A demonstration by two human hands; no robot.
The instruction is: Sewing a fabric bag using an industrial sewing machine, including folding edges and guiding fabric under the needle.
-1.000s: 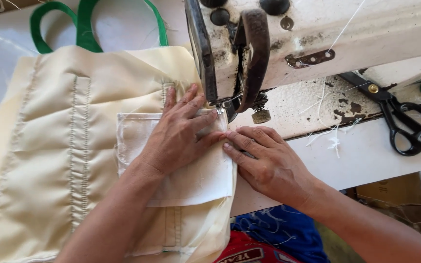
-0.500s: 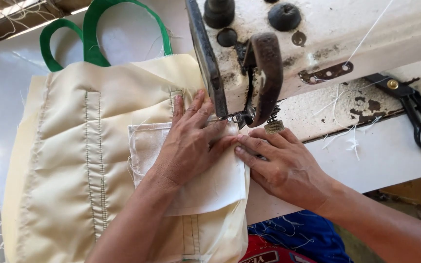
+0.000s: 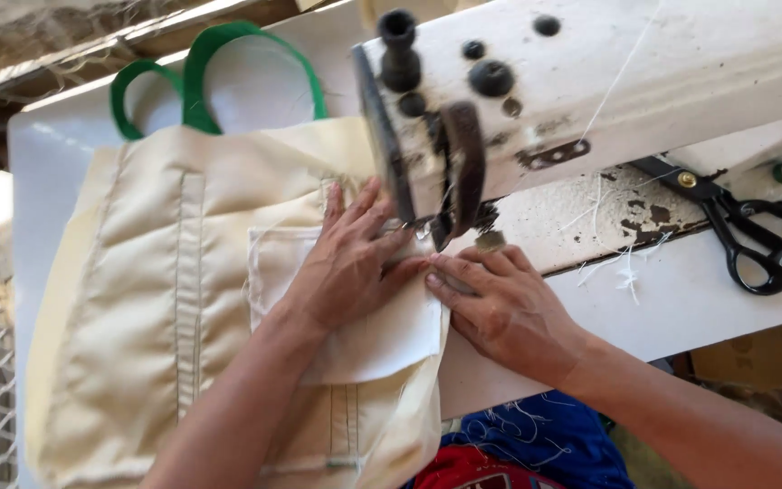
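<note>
**Two hands pinned a pocket patch flat beside a sewing machine needle**

The left hand [image 3: 350, 263] lay spread, palm down, on a pale rectangular pocket patch [image 3: 355, 312], fingers splayed toward the machine. The right hand [image 3: 500, 308] lay flat just beside it, its fingertips touching the left hand's at the patch's right edge. Neither hand gripped anything; both pressed the cloth down, fingers open.

The patch sat under both palms, on top of a cream fabric bag [image 3: 147, 308] that spread away to the left of the left hand. Beyond that hand's fingertips, the bag's green handles [image 3: 201, 81] looped over the far edge.

Directly above the meeting fingertips hung the head of a worn white sewing machine [image 3: 608, 81]; the needle area was hidden behind its dark front lever. Well to the right of the right hand, black scissors [image 3: 744, 235] rested on the white table [image 3: 672, 308], among loose thread scraps.

The fingertips looked very close to the needle, so a stitch started there could have caught a finger. The patch's edge appeared loose; uneven pressure could have let it shift and seam crookedly. Stray threads might have tangled in.
</note>
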